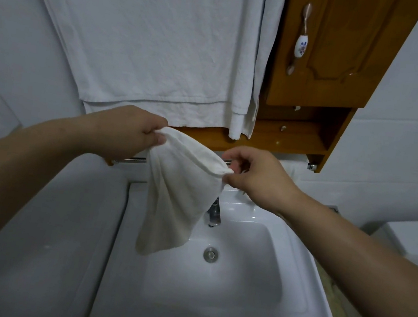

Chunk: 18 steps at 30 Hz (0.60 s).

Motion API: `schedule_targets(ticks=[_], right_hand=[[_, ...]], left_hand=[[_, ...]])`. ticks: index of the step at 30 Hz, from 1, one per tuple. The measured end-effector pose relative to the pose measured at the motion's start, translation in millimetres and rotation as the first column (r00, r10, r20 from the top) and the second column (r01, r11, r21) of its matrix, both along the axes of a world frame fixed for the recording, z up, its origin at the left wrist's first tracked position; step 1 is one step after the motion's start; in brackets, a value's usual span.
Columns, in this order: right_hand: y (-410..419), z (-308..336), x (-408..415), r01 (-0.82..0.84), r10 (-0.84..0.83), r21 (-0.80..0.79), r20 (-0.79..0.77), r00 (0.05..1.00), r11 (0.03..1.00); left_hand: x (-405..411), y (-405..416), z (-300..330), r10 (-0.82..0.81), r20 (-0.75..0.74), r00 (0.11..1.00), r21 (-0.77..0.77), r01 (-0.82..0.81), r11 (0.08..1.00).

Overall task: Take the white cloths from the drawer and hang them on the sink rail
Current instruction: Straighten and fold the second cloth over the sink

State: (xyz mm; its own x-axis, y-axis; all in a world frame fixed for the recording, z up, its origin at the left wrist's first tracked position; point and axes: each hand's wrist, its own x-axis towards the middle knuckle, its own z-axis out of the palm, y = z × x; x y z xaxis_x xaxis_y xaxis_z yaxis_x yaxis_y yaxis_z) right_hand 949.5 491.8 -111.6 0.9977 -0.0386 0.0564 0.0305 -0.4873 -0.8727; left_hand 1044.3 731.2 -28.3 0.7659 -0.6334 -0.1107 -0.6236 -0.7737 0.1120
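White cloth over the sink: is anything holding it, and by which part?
Both hands hold the white cloth by its top edge: the left hand pinches one upper corner, the right hand the other. The rest hangs free above the sink.

Both arms reach forward, left hand (131,131) and right hand (256,177) each pinched closed, fingers curled.

Both hands held a white cloth (176,194) up over the sink (211,287). The left hand (128,131) pinched one top corner, and the right hand (256,178) pinched the other, so the cloth hung down between them in front of the tap (214,212). A metal rail (135,160) ran just behind the cloth. Above it, large white towels (151,42) hung beside a wooden cabinet (333,47).
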Motion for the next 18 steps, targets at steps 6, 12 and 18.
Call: schedule_targets(ticks=[6,12,18], right_hand=[[5,3,2,0.066,-0.061,-0.095,0.055,0.997,0.993],[13,-4,3,0.060,-0.061,0.016,0.065,0.996,0.998],[24,-10,-3,0.094,-0.089,-0.035,0.126,0.988,0.995]], left_hand=[[2,0,4,-0.013,0.022,1.000,-0.028,0.013,1.000],[6,0,5,0.007,0.032,0.999,-0.030,-0.006,1.000],[7,-2,9,0.023,0.054,0.998,-0.037,-0.021,0.999]])
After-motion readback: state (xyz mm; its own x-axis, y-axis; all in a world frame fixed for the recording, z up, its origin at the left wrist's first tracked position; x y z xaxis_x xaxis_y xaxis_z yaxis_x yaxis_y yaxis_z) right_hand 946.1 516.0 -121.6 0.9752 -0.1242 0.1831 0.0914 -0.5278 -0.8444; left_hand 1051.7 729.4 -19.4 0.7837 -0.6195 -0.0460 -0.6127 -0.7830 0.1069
